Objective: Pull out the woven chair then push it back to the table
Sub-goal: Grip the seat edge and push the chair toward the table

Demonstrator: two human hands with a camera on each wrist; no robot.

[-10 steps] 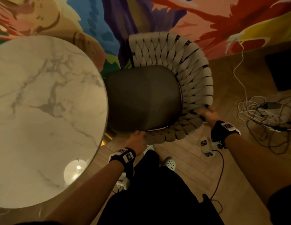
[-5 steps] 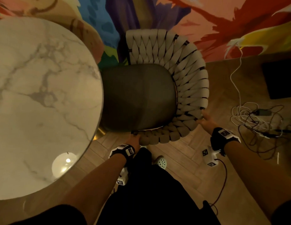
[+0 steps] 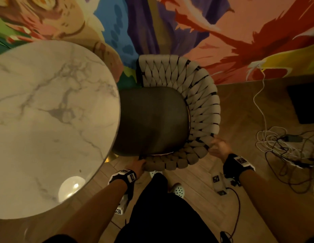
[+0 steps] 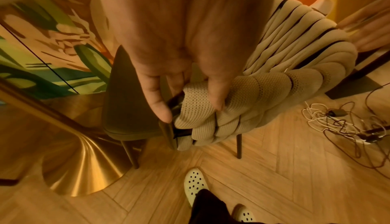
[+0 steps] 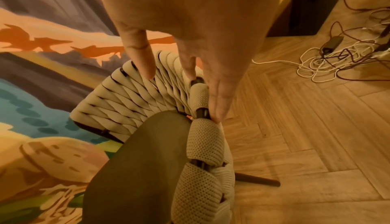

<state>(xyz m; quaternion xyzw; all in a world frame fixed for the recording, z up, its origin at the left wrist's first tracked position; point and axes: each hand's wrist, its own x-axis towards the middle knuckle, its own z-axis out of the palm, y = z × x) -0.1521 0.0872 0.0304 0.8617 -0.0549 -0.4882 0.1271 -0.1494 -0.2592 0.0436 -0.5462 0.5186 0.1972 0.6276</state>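
Apparently push-back step: left hand [image 4: 175, 71] fingers [image 4: 215, 94] grasp beige woven chair [image 3: 201, 109]; right hand [image 3: 220, 148] fingers [image 5: 217, 104] straight, pressing rim. Next: push until seat tucks under round marble desk [image 3: 52, 120].

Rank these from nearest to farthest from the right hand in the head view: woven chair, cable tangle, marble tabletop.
1. woven chair: its back rim touches the right hand.
2. cable tangle: on the floor, off to the right.
3. marble tabletop: far left, beyond the seat.

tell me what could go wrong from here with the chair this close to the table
The left hand fingers sit at the woven chair frame end nearest the marble table; they could get pinched against its rim. The right hand lies flat, so the chair may twist. Cables lie beside the feet.
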